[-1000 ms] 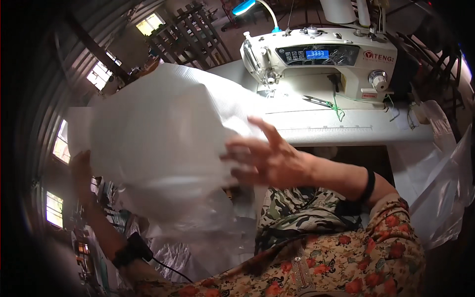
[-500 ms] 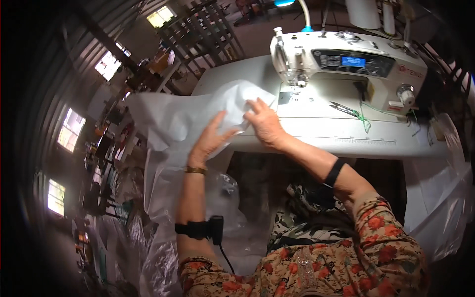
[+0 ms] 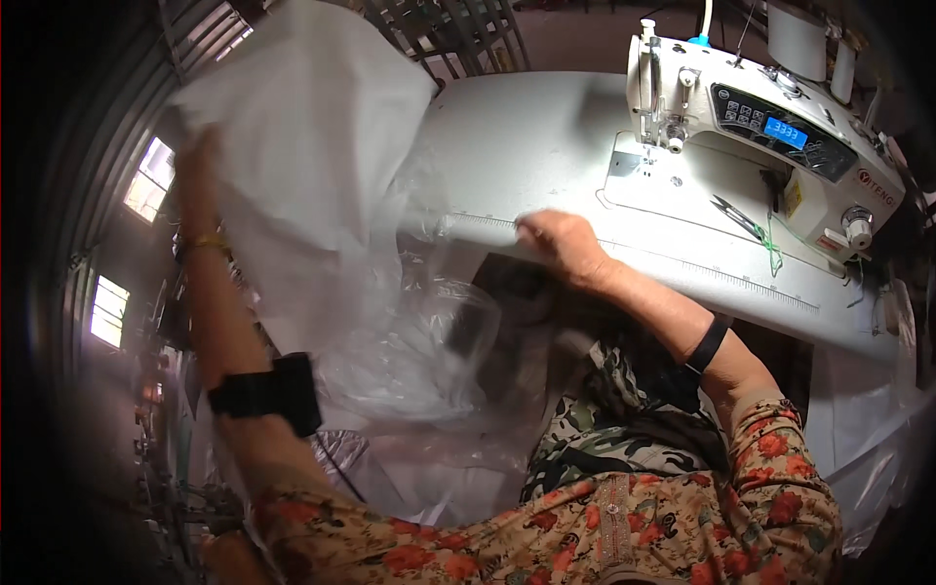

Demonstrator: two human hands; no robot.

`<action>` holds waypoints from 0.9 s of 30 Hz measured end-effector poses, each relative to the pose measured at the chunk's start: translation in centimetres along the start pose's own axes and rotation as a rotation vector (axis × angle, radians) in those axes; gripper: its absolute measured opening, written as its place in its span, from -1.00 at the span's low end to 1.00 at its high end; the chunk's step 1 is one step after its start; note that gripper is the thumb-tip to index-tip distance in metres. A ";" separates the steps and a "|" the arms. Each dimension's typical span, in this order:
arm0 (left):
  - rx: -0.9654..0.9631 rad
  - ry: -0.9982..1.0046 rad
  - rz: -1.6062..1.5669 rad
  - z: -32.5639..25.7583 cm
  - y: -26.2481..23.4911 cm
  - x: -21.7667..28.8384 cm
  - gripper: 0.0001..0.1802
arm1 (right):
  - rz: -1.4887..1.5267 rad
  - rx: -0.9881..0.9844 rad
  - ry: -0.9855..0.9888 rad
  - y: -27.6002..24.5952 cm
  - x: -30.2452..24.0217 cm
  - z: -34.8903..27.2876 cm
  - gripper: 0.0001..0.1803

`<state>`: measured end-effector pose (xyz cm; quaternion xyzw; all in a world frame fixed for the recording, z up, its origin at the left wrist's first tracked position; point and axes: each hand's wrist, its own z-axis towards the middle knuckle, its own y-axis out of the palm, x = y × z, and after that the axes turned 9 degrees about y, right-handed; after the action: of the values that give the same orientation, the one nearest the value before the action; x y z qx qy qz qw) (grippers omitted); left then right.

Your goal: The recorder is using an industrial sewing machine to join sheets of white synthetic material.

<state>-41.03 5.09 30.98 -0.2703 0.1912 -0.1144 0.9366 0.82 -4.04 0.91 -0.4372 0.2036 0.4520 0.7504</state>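
Observation:
A large white sheet of thin material (image 3: 312,127) hangs raised at the left, spread from the far left of the table down toward my lap. My left hand (image 3: 200,161), smeared by motion, grips its left edge. Over the table's front edge is my right hand (image 3: 565,244), fingers curled inward and apart from the sheet. Whatever its fingertips may hold is hidden. To the right of that hand stands a white sewing machine (image 3: 760,117) with a lit blue display, its needle area bare of material.
Dark-tipped thread snips (image 3: 741,218) and green thread (image 3: 774,255) lie on the white sewing table (image 3: 526,127), below the machine arm. Crumpled clear plastic (image 3: 419,361) hangs between the sheet and my lap. Thread cones (image 3: 798,41) stand behind the machine. Slatted furniture (image 3: 458,34) is beyond the table.
My left hand has swung the white sheet up and left, off the table beside the needle. My right hand has come away from the sheet, and its fingers have curled. The view has shifted left.

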 end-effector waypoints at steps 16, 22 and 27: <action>0.449 -0.616 -0.132 -16.1 -20.6 -18.3 -0.49 | 0.439 -0.425 0.813 23.1 2.8 -0.7 0.42; 0.465 -0.613 -0.049 -18.2 -21.4 -16.2 -0.55 | 0.446 -0.346 0.873 27.7 4.0 -0.9 -0.18; 0.483 -0.601 0.013 -19.8 -21.4 -15.7 -0.60 | 1.002 -0.486 0.761 19.8 -1.0 0.0 -0.82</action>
<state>-65.84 -16.75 31.96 -0.0622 -0.1226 -0.0660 0.9883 -16.59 -0.35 -7.74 -0.5751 0.5243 0.5930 0.2065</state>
